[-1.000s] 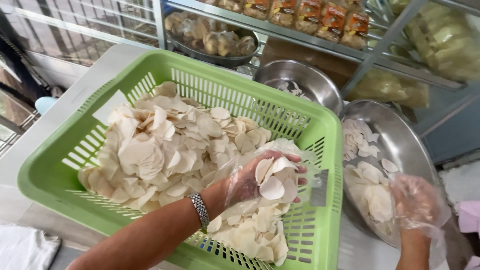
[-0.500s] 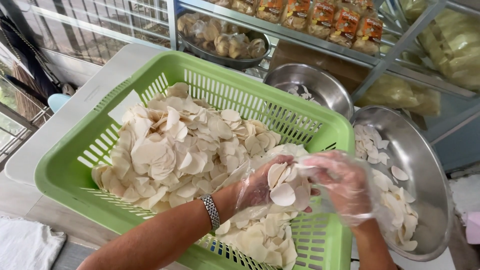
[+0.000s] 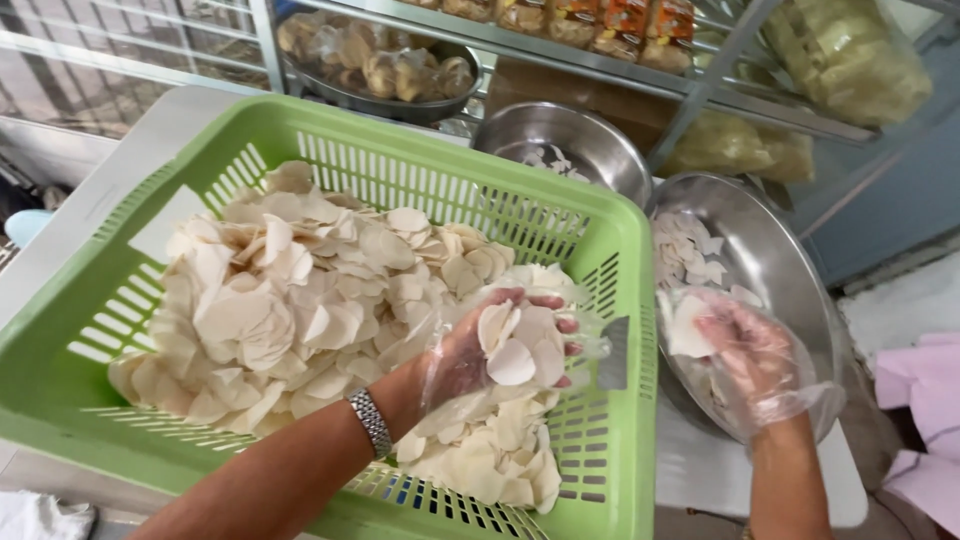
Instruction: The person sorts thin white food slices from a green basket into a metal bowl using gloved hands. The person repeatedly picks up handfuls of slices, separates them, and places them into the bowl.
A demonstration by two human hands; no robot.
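A green plastic basket (image 3: 610,260) holds a heap of thin pale crackers (image 3: 290,290). My left hand (image 3: 500,350), in a clear plastic glove with a metal watch at the wrist, is palm up over the basket's right side, cupping a handful of the crackers. My right hand (image 3: 745,350), also gloved, is over the near metal bowl (image 3: 790,270) to the right of the basket and grips a few crackers. More crackers lie in that bowl.
A second metal bowl (image 3: 565,135) with a few crackers stands behind the basket. A metal shelf rack (image 3: 700,100) at the back carries a dish of fried snacks and packed bags. Pink cloth (image 3: 920,400) lies at the far right.
My right hand came to the left hand's pile half a second ago, took some crackers, and has moved back right over the near bowl. The left hand stays cupped with its handful.
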